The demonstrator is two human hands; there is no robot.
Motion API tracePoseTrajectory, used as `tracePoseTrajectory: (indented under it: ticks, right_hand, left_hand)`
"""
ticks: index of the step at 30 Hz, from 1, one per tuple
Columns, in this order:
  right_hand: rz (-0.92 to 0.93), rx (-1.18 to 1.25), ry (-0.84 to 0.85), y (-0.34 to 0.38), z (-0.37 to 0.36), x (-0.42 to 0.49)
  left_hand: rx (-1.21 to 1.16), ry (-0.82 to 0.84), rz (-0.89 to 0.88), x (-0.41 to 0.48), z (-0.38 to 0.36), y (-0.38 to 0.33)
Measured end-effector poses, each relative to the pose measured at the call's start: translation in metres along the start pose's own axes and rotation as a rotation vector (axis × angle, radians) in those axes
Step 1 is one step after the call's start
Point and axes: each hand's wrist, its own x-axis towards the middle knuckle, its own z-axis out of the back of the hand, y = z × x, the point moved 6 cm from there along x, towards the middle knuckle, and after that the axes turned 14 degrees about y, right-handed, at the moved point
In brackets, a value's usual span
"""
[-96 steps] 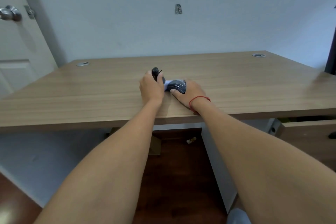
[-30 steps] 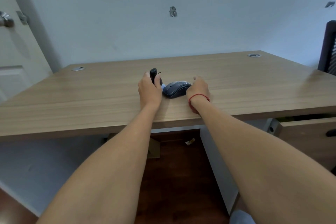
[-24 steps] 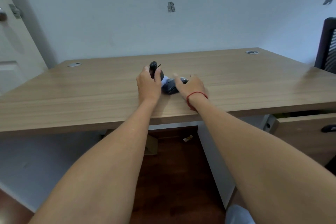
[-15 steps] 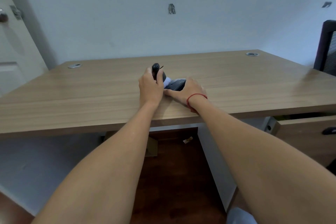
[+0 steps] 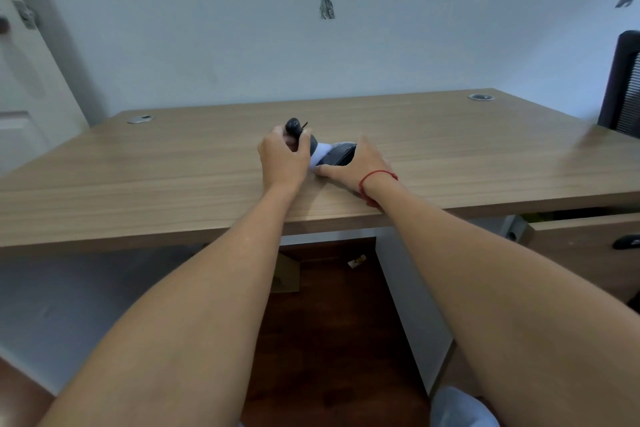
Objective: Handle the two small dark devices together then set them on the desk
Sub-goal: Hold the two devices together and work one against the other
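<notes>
Small dark device (image 5: 293,125) is being held upright in the left hand (image 5: 283,163), grip clamped around it, at mid-desk (image 5: 138,163). Computer mouse (image 5: 341,155), lying on the desk just beside it, is being covered by the right hand (image 5: 360,166), fingers wrapped on it.

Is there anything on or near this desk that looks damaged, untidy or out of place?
On the desk itself nothing stands out. Two small oddities elsewhere: a rough dark patch mars the plain wall above the desk, like a hole or chipped plaster, and a scrap of litter lies on the dark floor underneath.
</notes>
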Motion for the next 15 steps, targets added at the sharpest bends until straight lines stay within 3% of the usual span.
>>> tracePoseTrajectory:
  ticks: [6, 11, 15]
  right_hand:
    - [0.024, 0.035, 0.025, 0.000, -0.002, 0.001]
    - [0.055, 0.033, 0.026, 0.003, -0.003, 0.001]
    - [0.066, 0.036, 0.037, 0.003, -0.005, 0.002]
  left_hand:
    - [-0.019, 0.051, -0.093, -0.004, -0.006, -0.009]
    - [0.033, 0.051, -0.016, 0.001, -0.005, 0.003]
    - [-0.004, 0.030, -0.135, -0.003, -0.006, -0.011]
